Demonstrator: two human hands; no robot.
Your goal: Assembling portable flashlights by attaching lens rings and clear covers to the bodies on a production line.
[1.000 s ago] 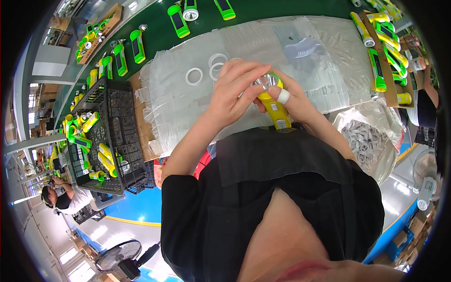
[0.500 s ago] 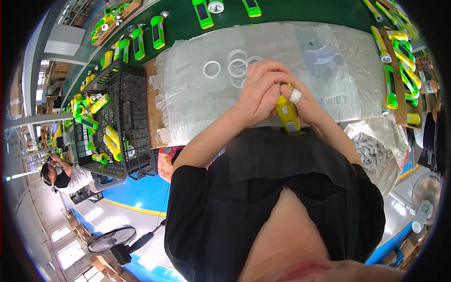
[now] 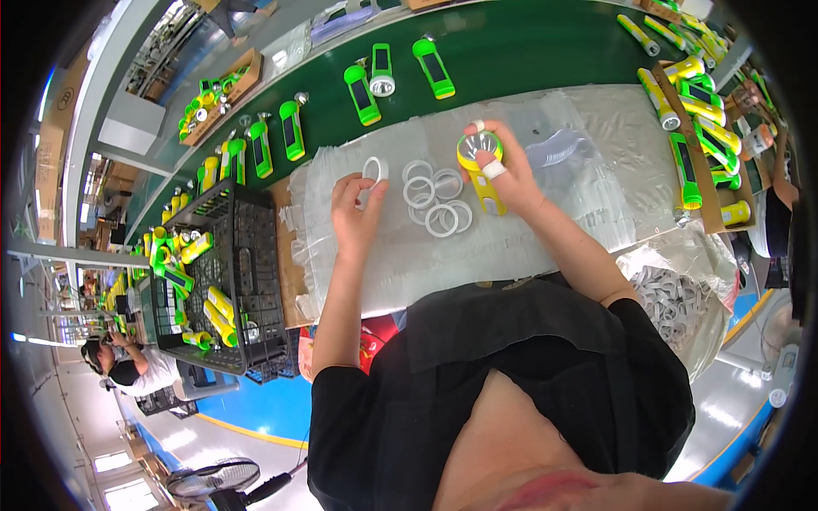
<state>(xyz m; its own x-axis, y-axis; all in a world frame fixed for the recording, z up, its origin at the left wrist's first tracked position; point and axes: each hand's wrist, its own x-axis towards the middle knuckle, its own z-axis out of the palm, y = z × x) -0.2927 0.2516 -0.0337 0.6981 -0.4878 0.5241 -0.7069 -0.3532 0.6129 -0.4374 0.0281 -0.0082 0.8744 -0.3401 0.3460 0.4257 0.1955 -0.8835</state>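
Hands split apart now: left hand [image 3: 356,209] pinches a white ring [image 3: 372,169] off the loose pile [image 3: 436,200] on the worktop [image 3: 511,51], right hand [image 3: 503,175] wraps the yellow flashlight [image 3: 480,170] upright. Ring looks light, stiff, a bit slippery; best pinched at the rim.

Green belt [image 3: 528,51] carries green torches [image 3: 362,85], clear plastic sheets [image 3: 409,247] bearing white rings [image 3: 434,200]

A: Packaging present?
B: Clear plastic bags [image 3: 409,247] stacked flat, centre of bench. Clear bag of white rings [image 3: 682,298] at right edge. Brown cardboard box [image 3: 223,85] upper left; cardboard tray [image 3: 707,217] far right.
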